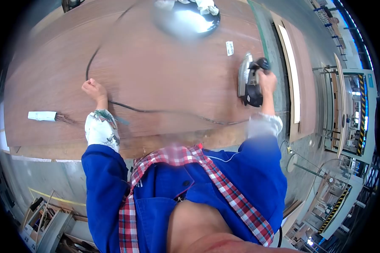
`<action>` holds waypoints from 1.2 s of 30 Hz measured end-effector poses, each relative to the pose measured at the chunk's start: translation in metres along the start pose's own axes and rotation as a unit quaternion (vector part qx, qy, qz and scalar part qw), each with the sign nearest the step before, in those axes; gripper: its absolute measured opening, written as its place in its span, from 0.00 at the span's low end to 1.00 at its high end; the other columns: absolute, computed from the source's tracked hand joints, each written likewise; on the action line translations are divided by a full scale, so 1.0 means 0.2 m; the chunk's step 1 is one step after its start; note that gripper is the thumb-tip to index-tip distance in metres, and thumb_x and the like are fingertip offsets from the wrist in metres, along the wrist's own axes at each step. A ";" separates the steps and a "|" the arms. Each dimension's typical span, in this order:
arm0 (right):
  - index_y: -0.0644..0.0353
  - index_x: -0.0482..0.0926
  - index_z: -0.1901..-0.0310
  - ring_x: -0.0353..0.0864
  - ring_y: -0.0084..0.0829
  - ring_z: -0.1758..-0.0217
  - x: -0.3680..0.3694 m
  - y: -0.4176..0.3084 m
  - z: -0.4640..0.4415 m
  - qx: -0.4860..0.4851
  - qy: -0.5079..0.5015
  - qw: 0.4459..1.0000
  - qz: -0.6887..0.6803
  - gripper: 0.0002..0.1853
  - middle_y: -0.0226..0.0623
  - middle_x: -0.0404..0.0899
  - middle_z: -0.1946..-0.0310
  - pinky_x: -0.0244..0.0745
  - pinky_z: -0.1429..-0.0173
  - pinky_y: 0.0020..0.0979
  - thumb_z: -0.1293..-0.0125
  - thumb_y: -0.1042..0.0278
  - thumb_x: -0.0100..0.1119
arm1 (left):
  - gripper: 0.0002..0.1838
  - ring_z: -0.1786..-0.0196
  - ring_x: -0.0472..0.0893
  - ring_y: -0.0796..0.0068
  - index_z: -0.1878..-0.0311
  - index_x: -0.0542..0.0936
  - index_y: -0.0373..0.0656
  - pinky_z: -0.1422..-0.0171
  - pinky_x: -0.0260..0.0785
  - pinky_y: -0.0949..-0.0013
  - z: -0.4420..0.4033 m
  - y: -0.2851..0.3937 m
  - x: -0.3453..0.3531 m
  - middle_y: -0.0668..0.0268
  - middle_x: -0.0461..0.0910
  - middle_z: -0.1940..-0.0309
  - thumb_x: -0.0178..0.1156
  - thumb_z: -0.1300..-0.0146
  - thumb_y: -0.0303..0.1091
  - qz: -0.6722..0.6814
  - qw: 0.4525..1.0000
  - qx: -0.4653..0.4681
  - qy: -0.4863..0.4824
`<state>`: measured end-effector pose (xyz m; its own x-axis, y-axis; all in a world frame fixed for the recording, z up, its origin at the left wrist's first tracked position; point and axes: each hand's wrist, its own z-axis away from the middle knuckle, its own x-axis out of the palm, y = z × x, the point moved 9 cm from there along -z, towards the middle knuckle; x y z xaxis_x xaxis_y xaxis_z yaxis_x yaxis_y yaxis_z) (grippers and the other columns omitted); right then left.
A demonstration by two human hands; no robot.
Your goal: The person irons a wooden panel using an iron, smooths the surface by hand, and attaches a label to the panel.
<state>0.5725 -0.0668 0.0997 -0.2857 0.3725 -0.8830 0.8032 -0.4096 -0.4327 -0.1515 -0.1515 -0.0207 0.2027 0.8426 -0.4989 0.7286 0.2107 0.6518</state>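
My left hand (95, 90) is closed around a black power cord (135, 109) over the left part of the brown wood sheet (169, 80). One stretch of the cord runs up and away from the fist; another crosses the sheet's near side towards my right forearm. At the right edge of the sheet, my right hand (267, 82) grips the handle of a clothes iron (252, 88). The iron's silver metal side faces left, and its black body is under my fingers. Whether its plate touches the sheet, I cannot tell.
A bristled brush with a white-wrapped handle (42, 116) lies at left. A shiny dark round basin (190, 21) with white cloth stands at the far side, near a small paper label (229, 48). More panels (306, 84) lie to the right, with machines (354, 114) beyond.
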 end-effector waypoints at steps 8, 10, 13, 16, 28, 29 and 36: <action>0.64 0.74 0.72 0.73 0.26 0.79 0.17 0.67 0.29 0.050 0.202 0.794 -0.571 0.07 0.36 0.75 0.79 0.69 0.76 0.27 0.43 0.72 0.62 | 0.14 0.68 0.74 0.63 0.71 0.75 0.37 0.63 0.64 0.59 0.05 -0.25 0.10 0.56 0.74 0.72 0.57 0.41 0.41 -0.043 0.999 0.019 0.027; 0.67 0.75 0.70 0.76 0.27 0.74 0.20 0.68 0.43 0.024 0.248 0.796 -0.552 0.09 0.38 0.77 0.75 0.72 0.67 0.28 0.43 0.71 0.64 | 0.13 0.62 0.76 0.67 0.59 0.77 0.37 0.58 0.69 0.69 0.03 -0.18 0.11 0.56 0.74 0.61 0.57 0.38 0.38 -0.026 0.999 -0.015 -0.037; 0.66 0.75 0.73 0.77 0.29 0.76 0.12 0.59 0.56 0.047 0.258 0.820 -0.508 0.14 0.40 0.80 0.73 0.75 0.68 0.27 0.38 0.64 0.64 | 0.10 0.64 0.77 0.74 0.58 0.77 0.37 0.59 0.70 0.73 0.01 -0.12 0.07 0.63 0.77 0.64 0.59 0.37 0.34 0.145 0.969 -0.079 -0.186; 0.67 0.77 0.71 0.80 0.29 0.70 0.14 0.63 0.51 0.036 0.183 0.889 -0.419 0.17 0.37 0.81 0.73 0.76 0.63 0.27 0.38 0.58 0.65 | 0.06 0.66 0.78 0.75 0.59 0.79 0.42 0.60 0.69 0.75 0.21 0.21 -0.14 0.66 0.78 0.67 0.58 0.39 0.26 0.154 0.913 0.127 -0.356; 0.74 0.67 0.46 0.76 0.32 0.54 0.14 0.76 0.49 0.091 0.089 0.974 -0.188 0.36 0.46 0.75 0.53 0.71 0.46 0.34 0.50 0.61 0.75 | 0.08 0.59 0.73 0.60 0.64 0.75 0.45 0.48 0.63 0.61 0.69 0.72 -0.22 0.62 0.72 0.67 0.60 0.49 0.26 0.035 0.741 0.420 -0.523; 0.73 0.66 0.46 0.76 0.32 0.55 0.14 0.74 0.56 0.115 0.087 0.980 -0.140 0.35 0.45 0.75 0.55 0.71 0.46 0.34 0.49 0.63 0.74 | 0.08 0.58 0.73 0.59 0.63 0.75 0.44 0.49 0.63 0.59 0.70 0.67 -0.19 0.61 0.73 0.65 0.60 0.48 0.26 0.022 0.729 0.383 -0.567; 0.62 0.74 0.57 0.75 0.35 0.56 0.24 -0.63 1.32 -0.291 -0.194 0.890 -0.293 0.16 0.41 0.75 0.58 0.72 0.50 0.33 0.44 0.67 0.66 | 0.09 0.60 0.74 0.55 0.60 0.73 0.41 0.55 0.66 0.60 0.75 1.11 -0.23 0.57 0.72 0.65 0.56 0.47 0.25 0.131 0.679 0.371 -0.620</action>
<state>0.3201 -0.2172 0.0647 -0.8123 0.0190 -0.5829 0.5602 0.3031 -0.7709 0.0979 -0.2182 0.0618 0.4477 -0.3591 -0.8189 0.5972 -0.5616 0.5727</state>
